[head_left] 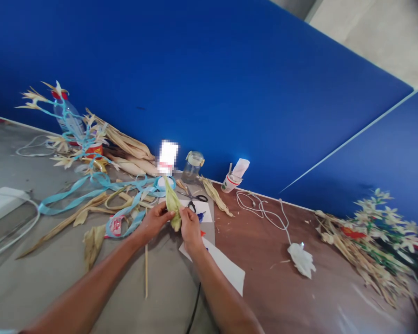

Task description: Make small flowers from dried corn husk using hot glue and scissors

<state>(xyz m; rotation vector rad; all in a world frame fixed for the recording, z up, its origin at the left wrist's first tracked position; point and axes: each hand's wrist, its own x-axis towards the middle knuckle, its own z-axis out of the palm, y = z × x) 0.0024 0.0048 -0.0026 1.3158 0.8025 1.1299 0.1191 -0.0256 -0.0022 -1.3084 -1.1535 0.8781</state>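
A pale green corn husk (173, 200) stands upright between my two hands, its narrow tip pointing away from me. My left hand (159, 219) pinches it from the left with the thumb over its face. From the other side my right hand (190, 226) closes on its lower right edge. Just beyond the hands lie black-handled scissors (191, 204) on a sheet of white paper (207, 211). Light blue ribbon (73, 199) loops across the table to the left. A thin wooden stick (146, 273) lies below my left wrist.
Dried husks (125, 144), a plastic bottle (68, 116) and husk flowers on blue stems (87, 134) crowd the back left. A glass jar (191, 167) and a paper cup (231, 181) stand by the blue partition (209, 83). White cable (264, 208) and a husk bundle (365, 264) lie right.
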